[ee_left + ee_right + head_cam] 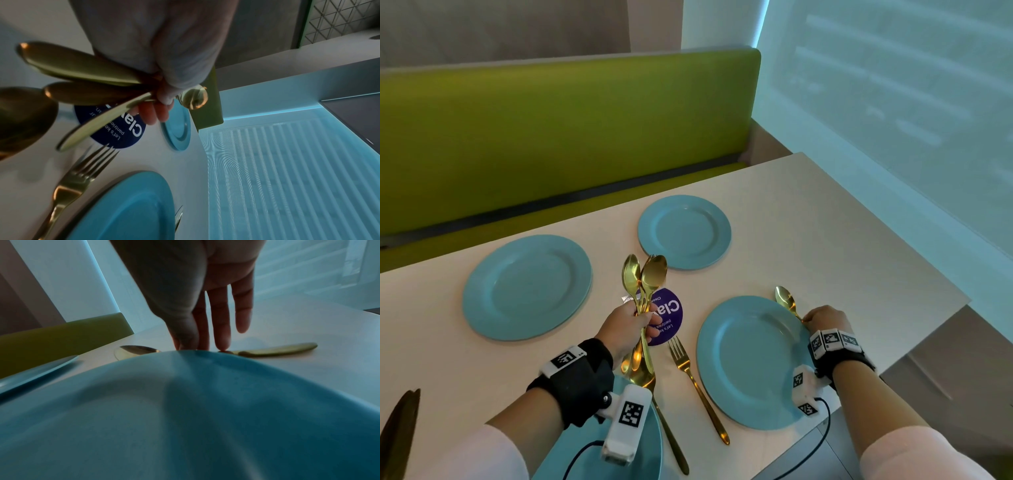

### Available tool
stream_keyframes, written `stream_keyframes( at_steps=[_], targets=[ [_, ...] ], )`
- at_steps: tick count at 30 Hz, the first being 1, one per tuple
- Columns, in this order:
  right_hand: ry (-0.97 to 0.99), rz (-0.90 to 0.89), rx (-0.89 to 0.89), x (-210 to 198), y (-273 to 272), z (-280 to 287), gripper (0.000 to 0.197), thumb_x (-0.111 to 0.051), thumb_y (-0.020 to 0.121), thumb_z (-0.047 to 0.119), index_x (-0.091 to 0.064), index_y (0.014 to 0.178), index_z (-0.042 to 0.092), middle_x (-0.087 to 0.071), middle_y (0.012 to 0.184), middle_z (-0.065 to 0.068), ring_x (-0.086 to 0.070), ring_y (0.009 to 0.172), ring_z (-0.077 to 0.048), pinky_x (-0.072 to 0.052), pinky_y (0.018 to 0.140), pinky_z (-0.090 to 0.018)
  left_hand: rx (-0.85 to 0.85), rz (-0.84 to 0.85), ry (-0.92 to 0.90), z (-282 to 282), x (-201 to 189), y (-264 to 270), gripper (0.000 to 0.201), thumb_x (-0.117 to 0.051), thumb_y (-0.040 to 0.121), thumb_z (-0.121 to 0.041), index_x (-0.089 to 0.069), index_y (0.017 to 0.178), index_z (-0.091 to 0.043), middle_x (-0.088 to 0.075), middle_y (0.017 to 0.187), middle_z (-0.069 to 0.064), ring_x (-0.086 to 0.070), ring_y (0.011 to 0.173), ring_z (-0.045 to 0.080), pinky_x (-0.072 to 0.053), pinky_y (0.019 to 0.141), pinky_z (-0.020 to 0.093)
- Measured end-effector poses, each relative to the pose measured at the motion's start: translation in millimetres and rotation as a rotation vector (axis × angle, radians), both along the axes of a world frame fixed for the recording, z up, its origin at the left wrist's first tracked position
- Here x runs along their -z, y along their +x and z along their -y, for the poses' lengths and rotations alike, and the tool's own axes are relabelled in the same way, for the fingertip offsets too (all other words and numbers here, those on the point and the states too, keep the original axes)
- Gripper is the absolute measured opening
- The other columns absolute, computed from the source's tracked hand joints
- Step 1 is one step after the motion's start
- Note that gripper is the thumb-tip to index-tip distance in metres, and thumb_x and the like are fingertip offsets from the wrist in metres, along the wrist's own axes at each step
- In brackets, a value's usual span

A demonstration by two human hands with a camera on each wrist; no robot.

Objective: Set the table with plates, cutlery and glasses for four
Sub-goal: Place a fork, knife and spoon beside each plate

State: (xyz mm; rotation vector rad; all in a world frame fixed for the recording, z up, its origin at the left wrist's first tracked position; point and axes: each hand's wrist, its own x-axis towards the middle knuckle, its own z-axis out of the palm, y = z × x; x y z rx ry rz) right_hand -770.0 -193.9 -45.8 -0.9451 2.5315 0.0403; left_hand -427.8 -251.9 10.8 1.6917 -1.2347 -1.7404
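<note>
Several blue plates sit on the pale table: far left, far right, near right, and a near-left one partly under my left wrist. My left hand grips a bundle of gold spoons and other cutlery, held upright above the table's middle. My right hand pinches the handle of a gold spoon lying flat right of the near-right plate. A gold fork lies left of that plate.
A round purple sticker marks the table's centre. Another gold piece lies beside the near-left plate. A green bench runs along the far side. A frosted glass wall stands to the right. A dark brown object pokes in at the bottom left.
</note>
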Motion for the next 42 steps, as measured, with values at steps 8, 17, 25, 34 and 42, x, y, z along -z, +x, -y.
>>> stream_keyframes(
  at_steps=[8, 17, 25, 34, 42],
  targets=[
    [-0.011, -0.002, -0.019, -19, 9, 6, 0.018, -0.056, 0.088, 0.012, -0.073, 0.095, 0.014, -0.070, 0.104, -0.011, -0.065, 0.095, -0.029, -0.052, 0.080, -0.029, -0.005, -0.010, 0.003, 0, -2, 0, 0.015, -0.042, 0.098, -0.010, -0.055, 0.106, -0.011, -0.065, 0.093, 0.007, -0.057, 0.076, 0.016, -0.049, 0.073, 0.028],
    [-0.300, 0.167, -0.639, -103, 147, 52, 0.026, -0.053, 0.092, 0.018, -0.068, 0.114, 0.021, -0.068, 0.115, 0.001, -0.060, 0.108, -0.018, -0.045, 0.094, -0.027, -0.066, -0.076, 0.029, -3, -17, 10, 0.017, -0.037, 0.100, -0.011, -0.053, 0.104, -0.009, -0.066, 0.083, 0.006, -0.058, 0.069, 0.014, -0.048, 0.063, 0.023],
    [-0.288, 0.113, -1.141, -107, 266, 44, 0.029, -0.048, 0.093, 0.018, -0.064, 0.117, 0.020, -0.063, 0.109, -0.005, -0.059, 0.103, -0.024, -0.048, 0.081, -0.034, 0.067, -0.034, -0.050, -4, -32, 57, 0.029, -0.035, 0.100, -0.016, -0.057, 0.083, -0.009, -0.064, 0.073, 0.008, -0.048, 0.056, 0.013, -0.036, 0.052, 0.022],
    [-0.293, 0.037, -1.176, -122, 315, 37, 0.025, -0.048, 0.092, 0.015, -0.066, 0.109, 0.016, -0.063, 0.106, -0.005, -0.059, 0.101, -0.024, -0.040, 0.070, -0.030, 0.272, -0.005, -0.077, -13, -41, 105, 0.024, -0.035, 0.098, -0.008, -0.055, 0.084, -0.011, -0.065, 0.074, 0.005, -0.048, 0.055, 0.010, -0.036, 0.050, 0.020],
    [-0.233, -0.008, -1.268, -124, 334, 25, 0.030, -0.049, 0.090, 0.005, -0.066, 0.113, 0.013, -0.059, 0.107, -0.010, -0.057, 0.102, -0.027, -0.033, 0.067, -0.029, 0.297, -0.015, -0.069, -25, -39, 125, 0.013, -0.046, 0.097, -0.015, -0.041, 0.107, -0.010, -0.067, 0.082, 0.007, -0.050, 0.058, 0.010, -0.038, 0.052, 0.019]
  ],
)
